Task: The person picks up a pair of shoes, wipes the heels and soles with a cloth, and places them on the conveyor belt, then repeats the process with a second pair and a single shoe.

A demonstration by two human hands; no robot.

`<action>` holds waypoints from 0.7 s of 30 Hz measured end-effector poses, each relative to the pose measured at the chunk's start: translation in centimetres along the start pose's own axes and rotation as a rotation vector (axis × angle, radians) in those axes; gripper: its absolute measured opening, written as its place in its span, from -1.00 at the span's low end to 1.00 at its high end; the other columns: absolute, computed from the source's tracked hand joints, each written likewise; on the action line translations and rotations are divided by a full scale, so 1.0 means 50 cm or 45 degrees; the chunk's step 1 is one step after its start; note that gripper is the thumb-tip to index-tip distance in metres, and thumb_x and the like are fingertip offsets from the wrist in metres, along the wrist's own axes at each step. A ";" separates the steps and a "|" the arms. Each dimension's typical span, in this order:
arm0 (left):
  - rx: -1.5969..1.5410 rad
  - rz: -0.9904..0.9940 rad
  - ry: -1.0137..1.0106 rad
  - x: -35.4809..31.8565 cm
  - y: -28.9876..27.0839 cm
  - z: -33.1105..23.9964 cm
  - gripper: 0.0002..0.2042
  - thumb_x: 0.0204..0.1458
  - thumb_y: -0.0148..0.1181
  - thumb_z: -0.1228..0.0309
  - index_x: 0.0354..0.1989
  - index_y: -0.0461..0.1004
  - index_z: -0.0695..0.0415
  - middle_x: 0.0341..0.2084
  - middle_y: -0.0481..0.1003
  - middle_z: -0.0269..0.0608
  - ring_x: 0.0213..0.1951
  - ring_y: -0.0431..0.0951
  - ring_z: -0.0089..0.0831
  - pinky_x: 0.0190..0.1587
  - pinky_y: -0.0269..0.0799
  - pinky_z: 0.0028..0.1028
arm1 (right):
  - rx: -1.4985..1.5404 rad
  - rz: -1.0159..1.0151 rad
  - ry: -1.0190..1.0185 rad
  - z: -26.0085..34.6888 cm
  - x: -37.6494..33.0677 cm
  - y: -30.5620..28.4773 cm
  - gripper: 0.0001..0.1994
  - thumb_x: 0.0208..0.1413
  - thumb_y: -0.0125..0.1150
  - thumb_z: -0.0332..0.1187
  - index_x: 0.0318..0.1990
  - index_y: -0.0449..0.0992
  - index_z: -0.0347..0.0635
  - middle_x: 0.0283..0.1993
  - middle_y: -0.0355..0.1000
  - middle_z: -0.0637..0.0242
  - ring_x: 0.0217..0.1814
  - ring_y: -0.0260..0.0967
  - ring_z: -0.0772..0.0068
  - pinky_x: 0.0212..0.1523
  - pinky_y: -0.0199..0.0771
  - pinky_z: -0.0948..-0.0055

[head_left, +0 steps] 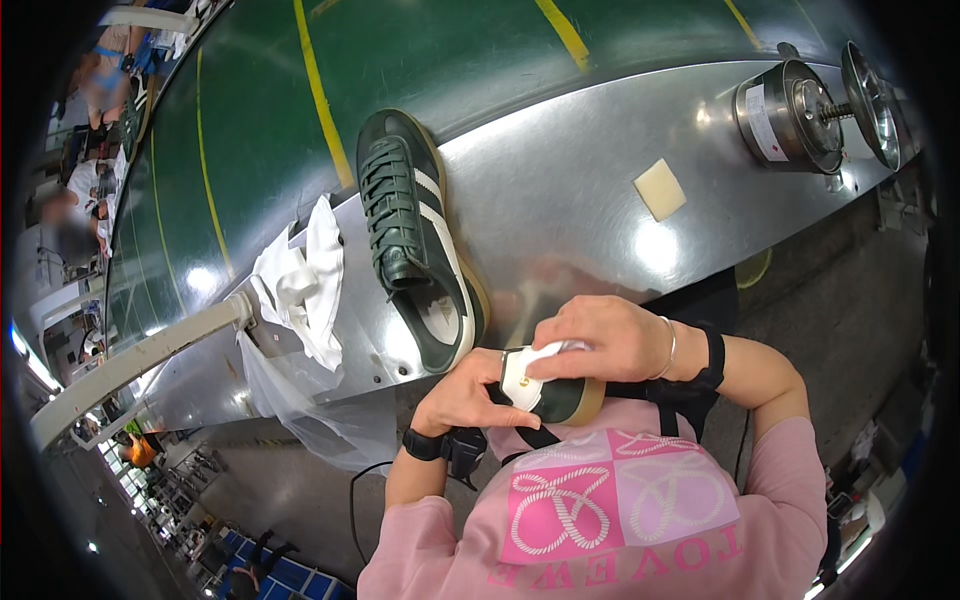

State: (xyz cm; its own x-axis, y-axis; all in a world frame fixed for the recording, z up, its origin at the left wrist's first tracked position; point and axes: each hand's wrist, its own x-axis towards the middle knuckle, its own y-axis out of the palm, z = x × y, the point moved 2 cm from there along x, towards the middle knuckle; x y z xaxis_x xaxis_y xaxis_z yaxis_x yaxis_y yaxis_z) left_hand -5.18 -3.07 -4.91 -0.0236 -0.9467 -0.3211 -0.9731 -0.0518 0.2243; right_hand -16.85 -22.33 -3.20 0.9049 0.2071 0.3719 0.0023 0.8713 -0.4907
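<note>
Close to my body, my left hand grips a dark green sneaker by its side, fingers closed around it. The heel's white tab with a small gold mark faces up, and a tan sole shows at the right. My right hand is closed on a small white cloth, pressed against the top of that heel. Part of the cloth is hidden under the fingers. Just beyond, a matching laced sneaker with white side stripes lies on the steel table, its heel near the table's front edge.
A crumpled white cloth and a clear plastic bag hang at the left edge beside a white metal bar. A cream square block lies right of centre. A metal pump can stands far right. Behind runs a green belt.
</note>
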 end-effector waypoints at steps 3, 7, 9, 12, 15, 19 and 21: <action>0.049 0.011 0.078 0.003 0.000 0.000 -0.67 -0.20 0.58 0.37 -0.31 0.57 0.22 -0.40 0.58 -0.26 -0.35 0.53 -0.45 -0.23 0.41 -0.45 | -0.050 -0.104 -0.009 -0.020 -0.007 0.000 -0.71 0.00 0.25 -0.42 -0.07 0.64 -0.01 -0.11 0.50 0.27 -0.28 0.44 0.25 -0.28 0.45 0.39; 0.011 0.000 0.057 0.004 0.000 0.002 -0.67 -0.19 0.57 0.37 -0.30 0.57 0.23 -0.40 0.58 -0.25 -0.35 0.53 -0.46 -0.23 0.41 -0.45 | -0.002 -0.075 0.008 -0.006 -0.006 0.001 -0.69 -0.01 0.25 -0.42 -0.06 0.63 -0.02 -0.12 0.50 0.28 -0.30 0.43 0.24 -0.27 0.44 0.37; 0.000 -0.002 0.057 0.002 0.001 0.003 -0.67 -0.19 0.57 0.37 -0.30 0.57 0.23 -0.41 0.58 -0.25 -0.35 0.53 -0.46 -0.23 0.41 -0.45 | -0.022 -0.036 -0.037 -0.006 -0.001 -0.004 -0.68 -0.02 0.25 -0.42 -0.05 0.63 -0.02 -0.12 0.50 0.29 -0.29 0.44 0.24 -0.28 0.45 0.37; 0.028 0.011 0.079 0.007 -0.001 -0.001 -0.67 -0.18 0.57 0.37 -0.30 0.57 0.23 -0.40 0.58 -0.24 -0.35 0.53 -0.46 -0.23 0.41 -0.46 | -0.109 -0.103 0.015 -0.034 -0.014 0.000 -0.70 -0.01 0.24 -0.42 -0.06 0.63 -0.02 -0.12 0.50 0.29 -0.29 0.44 0.25 -0.28 0.45 0.37; 0.009 -0.018 0.056 0.004 0.002 -0.002 -0.67 -0.18 0.57 0.37 -0.30 0.57 0.23 -0.41 0.58 -0.25 -0.36 0.52 -0.46 -0.24 0.40 -0.45 | -0.061 -0.075 -0.020 -0.002 0.000 -0.009 -0.72 -0.01 0.25 -0.41 -0.08 0.62 -0.02 -0.11 0.51 0.28 -0.26 0.46 0.22 -0.25 0.47 0.37; 0.013 -0.034 0.042 0.007 0.003 0.003 -0.67 -0.18 0.56 0.35 -0.31 0.56 0.23 -0.45 0.56 -0.26 -0.39 0.48 -0.47 -0.29 0.36 -0.44 | -0.070 -0.023 0.013 -0.010 0.004 -0.010 -0.72 -0.01 0.25 -0.40 -0.08 0.61 0.00 -0.11 0.51 0.27 -0.23 0.47 0.20 -0.23 0.49 0.36; 0.016 -0.029 0.029 0.010 0.005 0.007 -0.66 -0.17 0.56 0.33 -0.31 0.56 0.23 -0.48 0.54 -0.26 -0.42 0.46 -0.49 -0.32 0.34 -0.44 | -0.192 -0.075 0.036 -0.031 -0.005 -0.009 -0.73 0.00 0.23 -0.41 -0.09 0.61 -0.03 -0.14 0.51 0.29 -0.25 0.46 0.21 -0.24 0.49 0.35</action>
State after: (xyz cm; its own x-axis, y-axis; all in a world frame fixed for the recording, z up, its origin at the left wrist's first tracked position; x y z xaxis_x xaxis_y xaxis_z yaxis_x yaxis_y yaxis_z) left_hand -5.52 -3.47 -5.32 0.0039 -0.9523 -0.3052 -0.9762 -0.0698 0.2054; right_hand -16.43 -23.45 -4.32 0.9128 0.1430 0.3827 0.1179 0.8046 -0.5819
